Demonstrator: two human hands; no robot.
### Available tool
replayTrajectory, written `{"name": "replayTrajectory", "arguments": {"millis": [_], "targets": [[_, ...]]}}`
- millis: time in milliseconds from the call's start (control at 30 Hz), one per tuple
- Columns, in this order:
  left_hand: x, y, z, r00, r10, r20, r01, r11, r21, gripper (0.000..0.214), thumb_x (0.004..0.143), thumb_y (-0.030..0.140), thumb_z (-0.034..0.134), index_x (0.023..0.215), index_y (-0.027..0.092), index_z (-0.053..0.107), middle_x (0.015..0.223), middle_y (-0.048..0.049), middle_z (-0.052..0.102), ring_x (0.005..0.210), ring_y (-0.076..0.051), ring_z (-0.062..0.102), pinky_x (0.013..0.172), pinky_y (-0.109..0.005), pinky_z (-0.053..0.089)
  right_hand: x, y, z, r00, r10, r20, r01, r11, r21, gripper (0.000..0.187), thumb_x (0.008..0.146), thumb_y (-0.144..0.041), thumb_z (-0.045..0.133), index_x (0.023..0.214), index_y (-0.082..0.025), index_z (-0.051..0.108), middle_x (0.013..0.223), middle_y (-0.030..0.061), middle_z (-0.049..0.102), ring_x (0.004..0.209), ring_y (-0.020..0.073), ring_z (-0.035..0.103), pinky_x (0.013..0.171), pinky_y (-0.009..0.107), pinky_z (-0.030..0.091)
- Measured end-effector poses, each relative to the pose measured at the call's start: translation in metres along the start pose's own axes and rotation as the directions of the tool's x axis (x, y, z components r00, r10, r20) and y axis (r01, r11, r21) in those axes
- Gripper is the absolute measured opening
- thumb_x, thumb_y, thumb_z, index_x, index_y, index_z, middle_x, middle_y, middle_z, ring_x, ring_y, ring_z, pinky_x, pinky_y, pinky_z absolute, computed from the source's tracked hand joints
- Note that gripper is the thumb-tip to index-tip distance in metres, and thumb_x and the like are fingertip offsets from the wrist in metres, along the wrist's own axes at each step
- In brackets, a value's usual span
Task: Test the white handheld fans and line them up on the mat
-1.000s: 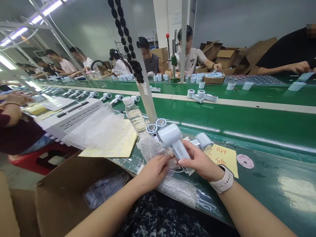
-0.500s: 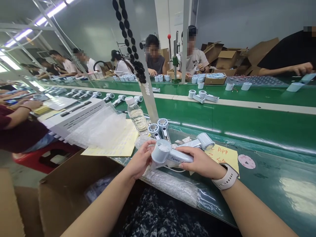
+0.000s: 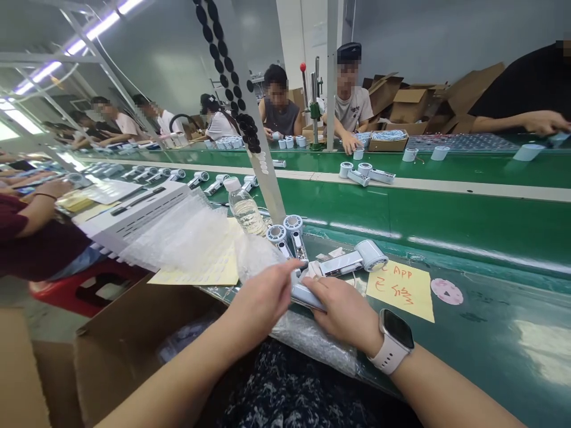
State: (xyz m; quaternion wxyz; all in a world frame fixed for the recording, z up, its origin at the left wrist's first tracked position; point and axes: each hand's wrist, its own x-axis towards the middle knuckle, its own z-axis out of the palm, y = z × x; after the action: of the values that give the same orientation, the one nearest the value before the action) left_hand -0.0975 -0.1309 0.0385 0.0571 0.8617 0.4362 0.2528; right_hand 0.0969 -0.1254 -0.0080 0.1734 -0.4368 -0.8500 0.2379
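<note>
The right hand, fingers pressed together, clasps a pale blue handheld fan on bubble wrap by the near edge of the green conveyor belt. The left hand is just beside it, fingers straight and held together, gripping nothing. A second fan and a yellow note lie beyond. A cardboard box stands left of the belt. Across the belt, a co-worker stands before flattened cartons.

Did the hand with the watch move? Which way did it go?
Yes. The right hand has moved down and to the left in the view, toward the person, away from the yellow paper note on the green belt.
</note>
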Motion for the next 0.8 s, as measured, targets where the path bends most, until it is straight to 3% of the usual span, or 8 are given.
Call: {"name": "replayTrajectory", "arguments": {"millis": [67,167,233,300,400,567,667,800], "targets": [[-0.001,0.009,-0.002,0.984,0.178,0.02,-0.178,0.96,0.218,0.037,0.091,0.004,0.039,0.125,0.018,0.045,0.082,-0.0016,0.066,0.072,-0.017,0.064,0.066,-0.03,0.052,0.0,-0.004,-0.002,0.997,0.038,-0.065,-0.031,0.994,0.105,0.046,0.078,-0.007,0.055,0.122,-0.015,0.064,0.106,0.0125,0.073,0.097,0.0274,0.065,0.085,0.039,0.048],[-0.001,0.016,-0.008,0.965,0.258,0.046,-0.255,0.884,0.392,0.035,0.09,0.001,0.039,0.122,0.014,0.046,0.077,-0.0022,0.066,0.067,-0.019,0.064,0.061,-0.032,0.052,0.002,-0.004,-0.006,0.972,0.217,-0.089,-0.164,0.901,0.402,0.023,0.074,-0.01,0.064,0.095,-0.018,0.069,0.089,0.0053,0.074,0.08,0.0217,0.066,0.074,0.034,0.05],[0.0,0.016,-0.016,0.965,0.256,0.06,-0.256,0.862,0.438,0.035,0.09,0.001,0.039,0.122,0.013,0.046,0.074,-0.0015,0.066,0.065,-0.02,0.063,0.059,-0.032,0.052,0.004,0.001,-0.008,0.946,0.325,0.002,-0.258,0.747,0.613,0.012,0.072,-0.016,0.069,0.084,-0.018,0.066,0.072,0.0015,0.069,0.063,0.0181,0.062,0.061,0.031,0.049],[0.0,0.016,-0.024,0.968,0.237,0.08,-0.247,0.857,0.451,0.037,0.089,0.0,0.039,0.122,0.014,0.047,0.075,-0.0016,0.067,0.066,-0.02,0.065,0.058,-0.031,0.052,0.007,0.007,-0.008,0.937,0.335,0.103,-0.274,0.514,0.813,0.013,0.072,-0.022,0.073,0.08,-0.018,0.064,0.061,-0.0009,0.063,0.054,0.0158,0.059,0.052,0.028,0.048],[-0.001,0.02,-0.03,0.978,0.195,0.076,-0.209,0.902,0.377,0.035,0.09,0.003,0.039,0.122,0.016,0.047,0.079,-0.0023,0.069,0.069,-0.019,0.067,0.061,-0.03,0.052,0.009,0.012,-0.008,0.962,0.223,0.155,-0.206,0.226,0.952,0.027,0.072,-0.038,0.078,0.078,-0.016,0.063,0.062,0.0005,0.064,0.052,0.0139,0.06,0.05,0.027,0.049],[-0.003,0.034,-0.031,0.998,0.012,0.062,-0.011,1.0,-0.027,0.033,0.089,0.009,0.043,0.119,0.022,0.048,0.073,0.0047,0.06,0.057,-0.01,0.055,0.057,-0.022,0.046,0.0,0.005,-0.015,0.984,-0.126,0.123,-0.118,0.044,0.992,0.053,0.083,-0.066,0.063,0.093,-0.014,0.063,0.08,0.0079,0.069,0.051,0.0135,0.064,0.041,0.022,0.046],[-0.002,0.04,-0.037,0.986,-0.168,0.009,0.159,0.914,-0.374,0.026,0.09,0.014,0.046,0.114,0.024,0.048,0.072,0.0057,0.053,0.06,-0.009,0.052,0.057,-0.02,0.044,-0.007,0.002,-0.016,0.925,-0.345,0.159,-0.133,0.097,0.986,0.054,0.082,-0.061,0.07,0.109,-0.016,0.059,0.088,0.0068,0.07,0.047,0.0092,0.063,0.036,0.015,0.038],[-0.003,0.039,-0.045,0.942,-0.321,0.097,0.281,0.598,-0.75,0.021,0.092,0.03,0.056,0.109,0.023,0.046,0.07,0.0066,0.047,0.055,-0.008,0.042,0.05,-0.02,0.036,-0.014,0.002,-0.012,0.862,-0.416,0.29,-0.204,0.24,0.949,0.05,0.077,-0.049,0.08,0.11,-0.017,0.061,0.092,0.0067,0.073,0.056,0.0092,0.066,0.045,0.016,0.043]]}}
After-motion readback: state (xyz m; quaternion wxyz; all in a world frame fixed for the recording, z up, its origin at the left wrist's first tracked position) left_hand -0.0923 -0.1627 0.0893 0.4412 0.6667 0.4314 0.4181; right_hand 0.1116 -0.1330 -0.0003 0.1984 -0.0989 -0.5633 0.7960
